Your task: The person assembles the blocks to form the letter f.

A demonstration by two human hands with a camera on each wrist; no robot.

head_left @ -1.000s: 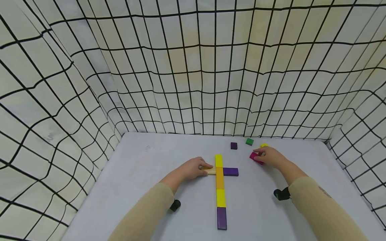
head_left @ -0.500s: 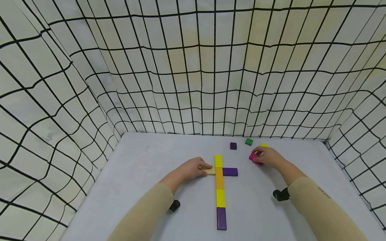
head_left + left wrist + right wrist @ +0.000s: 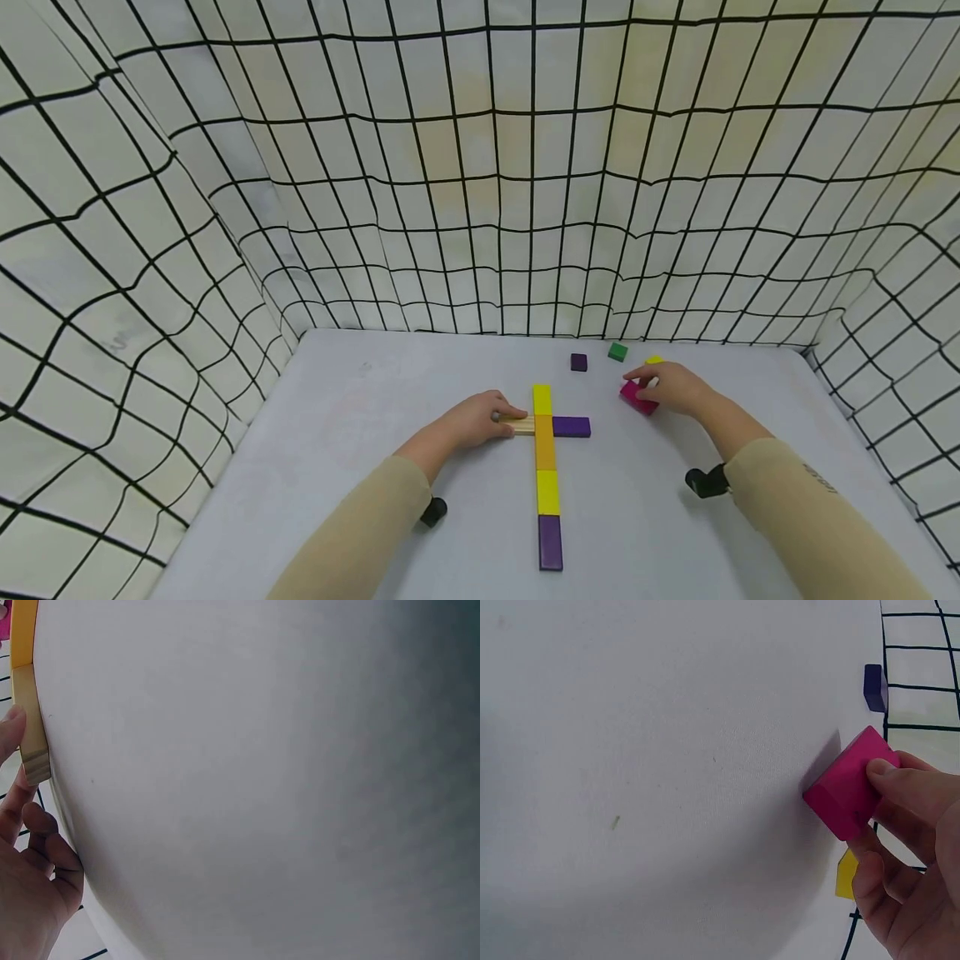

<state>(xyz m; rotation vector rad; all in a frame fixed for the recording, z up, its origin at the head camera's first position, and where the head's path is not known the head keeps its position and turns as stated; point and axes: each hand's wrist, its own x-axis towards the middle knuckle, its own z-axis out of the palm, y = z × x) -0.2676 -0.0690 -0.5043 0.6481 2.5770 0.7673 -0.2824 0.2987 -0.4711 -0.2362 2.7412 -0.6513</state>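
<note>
My left hand (image 3: 474, 421) pinches the outer end of a plain wooden block (image 3: 524, 426) lying on the table. The block's other end meets an orange block (image 3: 544, 442), part of a cross-shaped row. Opposite it, a purple block (image 3: 572, 427) forms the right arm. A yellow block (image 3: 542, 400) lies above the orange one; below it come another yellow block (image 3: 547, 492) and a purple block (image 3: 551, 542). My right hand (image 3: 678, 392) holds a magenta block (image 3: 851, 784) between thumb and fingers, tilted in the right wrist view. Whether it touches the table I cannot tell.
Near the table's far edge lie a dark purple block (image 3: 579, 362), a green block (image 3: 617, 352) and a yellow block (image 3: 654, 360), partly hidden behind my right hand. Black netting (image 3: 480, 225) over white walls encloses the white table (image 3: 360, 375) at the back and sides.
My right hand has turned the magenta block slightly, and more of its face shows. The left hand stays on the wooden block, and the laid row looks the same.
</note>
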